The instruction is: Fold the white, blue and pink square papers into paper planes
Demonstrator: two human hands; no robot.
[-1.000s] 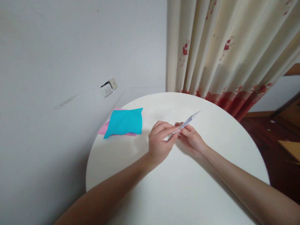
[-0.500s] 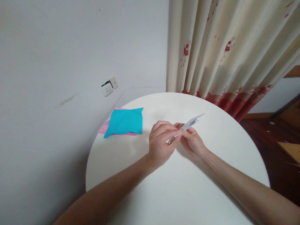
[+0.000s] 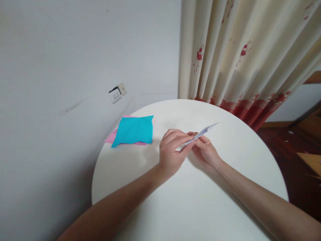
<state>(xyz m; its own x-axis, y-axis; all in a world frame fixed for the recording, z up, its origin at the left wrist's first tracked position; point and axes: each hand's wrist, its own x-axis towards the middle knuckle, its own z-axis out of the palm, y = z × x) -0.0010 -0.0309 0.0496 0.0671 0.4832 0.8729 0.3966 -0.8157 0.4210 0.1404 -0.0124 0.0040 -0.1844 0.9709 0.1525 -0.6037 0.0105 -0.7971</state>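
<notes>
Both hands meet above the middle of the round white table (image 3: 190,201). The left hand (image 3: 172,152) pinches the near end of a folded white paper (image 3: 203,131) between thumb and fingertips. The right hand (image 3: 205,152) grips the same piece from below and from the right, fingers closed on it. The paper is held clear of the tabletop, edge-on to the camera, its pointed far end aimed to the far right. Its exact fold pattern cannot be made out from this angle.

Judgement: the work in hand is the setting of a crease along the narrow piece. To do it well, the layers should be aligned edge to edge before pressure is applied. One hand should anchor, and the other should press along the fold in a single direction. Uneven pinching is likely to skew the tip.

At the far left of the table lies a blue sheet (image 3: 134,130) on top of a pink sheet (image 3: 111,137), well apart from the hands. A curtain (image 3: 240,50) hangs beyond the table, and a wall socket (image 3: 116,93) is at the left.
</notes>
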